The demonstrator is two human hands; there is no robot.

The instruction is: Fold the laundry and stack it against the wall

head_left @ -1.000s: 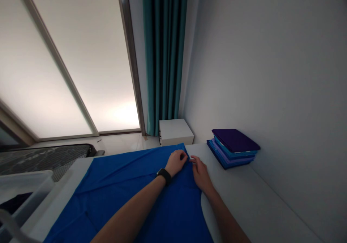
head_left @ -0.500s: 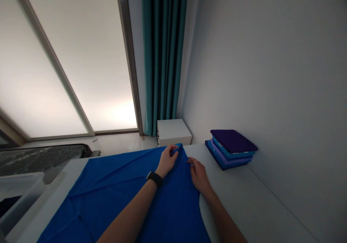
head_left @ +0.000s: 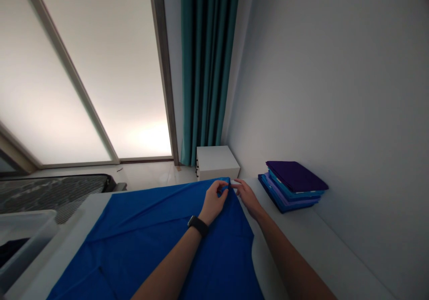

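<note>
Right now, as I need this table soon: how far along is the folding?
Done: a stack of folded cloths sits by the wall. In hand: the left hand pinches the far corner of the blue cloth, right hand beside it. Left: folding it down; it lies spread over the table.

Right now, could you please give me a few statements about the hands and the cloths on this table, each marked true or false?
1. The left hand and the right hand meet at the far corner of the blue cloth. True.
2. The black watch sits on the right wrist. False: it is on the left wrist.
3. The stack of folded cloths lies by the wall, with a purple one on top. True.
4. The blue cloth is folded into a small square. False: it lies spread over the white table.
5. The curtain is red. False: it is teal.
</note>
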